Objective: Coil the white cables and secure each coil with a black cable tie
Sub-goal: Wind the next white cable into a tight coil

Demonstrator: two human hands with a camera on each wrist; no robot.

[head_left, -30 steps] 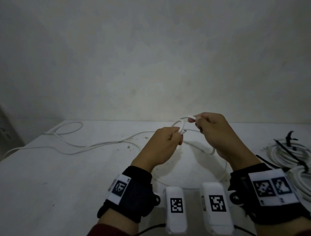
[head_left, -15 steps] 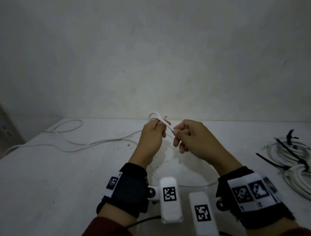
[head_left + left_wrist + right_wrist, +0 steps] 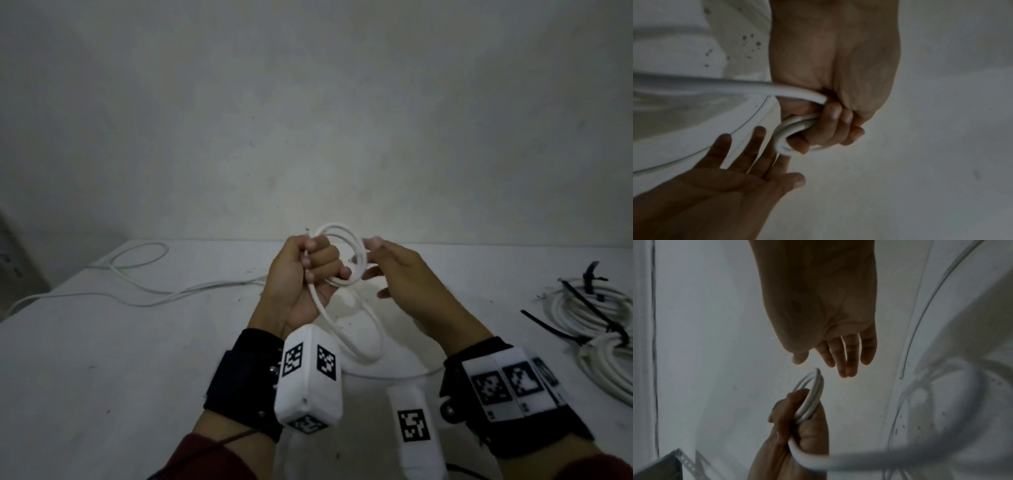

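Observation:
My left hand (image 3: 308, 267) grips a small coil of white cable (image 3: 346, 240), two loops standing up out of the fist above the table's middle. The left wrist view shows the same coil (image 3: 785, 129) wrapped under the curled fingers of my left hand (image 3: 830, 123). My right hand (image 3: 383, 263) is just right of the coil with its fingers spread, holding nothing; from the right wrist view its straight fingers (image 3: 846, 356) hover a little apart from the coil (image 3: 812, 395). The rest of the cable (image 3: 144, 291) trails left across the table.
Finished white coils (image 3: 589, 308) bound with black cable ties (image 3: 596, 318) lie at the table's right edge. A loose black tie (image 3: 548, 325) lies beside them. The white table (image 3: 102, 359) meets a plain wall behind. A dark object stands at the far left.
The left hand has turned palm-up and now holds two loops of cable. The right hand has let go of the cable and opened beside the coil.

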